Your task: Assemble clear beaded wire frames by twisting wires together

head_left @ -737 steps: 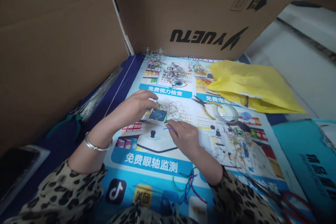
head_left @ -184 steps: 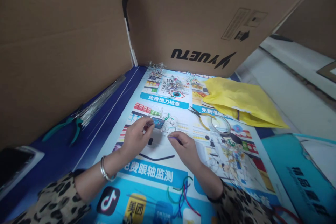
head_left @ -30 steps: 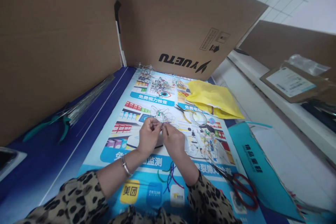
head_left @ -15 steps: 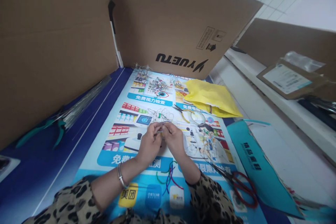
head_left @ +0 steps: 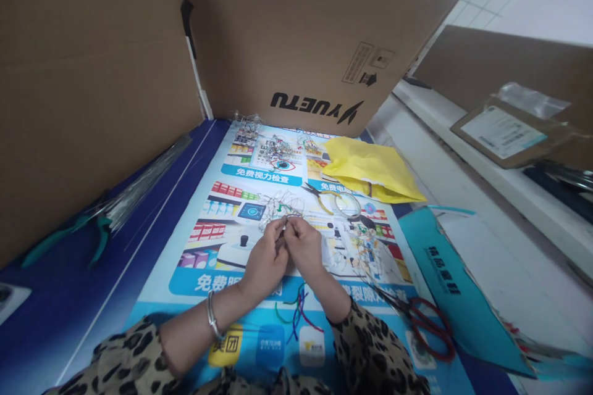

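In the head view my left hand [head_left: 266, 254] and my right hand [head_left: 304, 247] meet over the middle of the printed mat [head_left: 152, 284]. Both are closed, thumbs and forefingers pinched together at the fingertips. What they grip is too small and hidden to name. Just beyond the fingertips lies a loose tangle of thin wire [head_left: 280, 205] with a bit of green in it. Several short coloured strands [head_left: 300, 313], green, blue, purple and red, lie on the mat below my wrists.
Yellow-handled pliers [head_left: 320, 197], a clear ring-shaped coil [head_left: 347, 205] and a yellow pouch [head_left: 370, 166] lie beyond. Red-handled scissors [head_left: 430, 327] and a teal card box [head_left: 456, 290] are on the right. Teal-handled pliers [head_left: 99, 241] and a wire bundle [head_left: 143, 188] lie left. Cardboard [head_left: 296, 31] walls the back.
My hands stay together in nearly the same place, with the fingertips slightly shifted and the left hand turned a little. The whole view has moved slightly.
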Demonstrator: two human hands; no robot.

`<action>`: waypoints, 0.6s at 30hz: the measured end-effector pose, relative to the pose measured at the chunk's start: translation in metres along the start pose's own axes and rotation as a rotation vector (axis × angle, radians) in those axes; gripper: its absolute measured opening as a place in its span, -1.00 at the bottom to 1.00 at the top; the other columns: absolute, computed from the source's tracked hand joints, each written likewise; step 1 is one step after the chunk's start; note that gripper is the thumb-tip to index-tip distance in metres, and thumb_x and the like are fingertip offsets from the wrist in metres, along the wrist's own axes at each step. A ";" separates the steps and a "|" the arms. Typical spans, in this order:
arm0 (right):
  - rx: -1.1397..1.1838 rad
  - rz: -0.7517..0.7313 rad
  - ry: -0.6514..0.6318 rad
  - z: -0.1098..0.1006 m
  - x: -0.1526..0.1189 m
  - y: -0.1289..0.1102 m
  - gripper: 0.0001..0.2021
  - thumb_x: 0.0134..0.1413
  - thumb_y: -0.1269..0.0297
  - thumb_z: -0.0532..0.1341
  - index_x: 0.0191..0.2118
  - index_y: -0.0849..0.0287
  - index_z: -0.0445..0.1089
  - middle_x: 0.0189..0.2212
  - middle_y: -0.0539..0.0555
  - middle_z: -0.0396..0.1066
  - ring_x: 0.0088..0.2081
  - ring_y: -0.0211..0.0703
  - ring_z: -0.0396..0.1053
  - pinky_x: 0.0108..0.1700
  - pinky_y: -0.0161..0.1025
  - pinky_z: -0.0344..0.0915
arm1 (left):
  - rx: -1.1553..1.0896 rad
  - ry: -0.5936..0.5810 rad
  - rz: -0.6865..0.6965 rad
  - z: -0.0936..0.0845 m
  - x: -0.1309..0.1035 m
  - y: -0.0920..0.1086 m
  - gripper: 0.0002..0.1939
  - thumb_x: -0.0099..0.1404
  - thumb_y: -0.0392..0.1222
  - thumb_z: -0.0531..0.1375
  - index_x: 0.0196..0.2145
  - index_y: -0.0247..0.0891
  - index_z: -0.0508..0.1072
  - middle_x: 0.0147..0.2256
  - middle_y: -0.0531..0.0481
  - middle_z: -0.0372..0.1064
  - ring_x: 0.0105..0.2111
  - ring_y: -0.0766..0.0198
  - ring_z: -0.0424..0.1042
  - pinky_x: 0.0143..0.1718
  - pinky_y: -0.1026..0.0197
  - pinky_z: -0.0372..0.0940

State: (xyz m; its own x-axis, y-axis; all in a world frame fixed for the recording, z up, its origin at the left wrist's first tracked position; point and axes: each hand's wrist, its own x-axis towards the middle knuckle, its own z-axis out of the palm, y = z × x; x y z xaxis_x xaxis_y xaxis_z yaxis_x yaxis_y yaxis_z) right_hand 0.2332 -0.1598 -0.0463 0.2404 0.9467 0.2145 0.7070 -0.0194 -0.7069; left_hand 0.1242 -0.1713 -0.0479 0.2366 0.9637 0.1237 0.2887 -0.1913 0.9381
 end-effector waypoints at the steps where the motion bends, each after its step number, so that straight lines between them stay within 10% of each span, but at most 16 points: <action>1: -0.006 -0.011 -0.001 0.000 0.000 0.001 -0.77 0.06 0.29 0.03 -0.52 0.13 0.35 -0.59 -0.04 0.35 -0.50 -0.24 0.30 -0.41 -0.35 0.15 | 0.025 -0.005 0.010 0.000 0.000 0.000 -0.51 0.18 -0.42 -0.01 0.09 -0.31 0.12 0.08 -0.18 0.26 0.09 0.21 0.27 0.12 0.06 0.19; 18: -0.008 -0.054 -0.004 -0.002 -0.004 0.005 -0.78 0.11 0.27 0.03 -0.44 0.13 0.39 -0.55 -0.02 0.40 -0.48 -0.24 0.35 -0.38 -0.36 0.18 | 0.208 -0.070 -0.023 -0.004 -0.002 0.002 -0.52 0.22 -0.33 -0.01 0.11 -0.29 0.09 0.01 -0.22 0.34 0.02 0.09 0.35 -0.01 0.00 0.29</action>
State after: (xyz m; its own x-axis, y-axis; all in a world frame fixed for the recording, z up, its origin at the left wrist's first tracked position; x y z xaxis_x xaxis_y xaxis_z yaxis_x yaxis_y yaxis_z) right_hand 0.2373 -0.1642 -0.0493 0.1988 0.9477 0.2496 0.7241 0.0295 -0.6890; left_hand 0.1209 -0.1729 -0.0454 0.2894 0.9544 0.0734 0.4779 -0.2105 0.8528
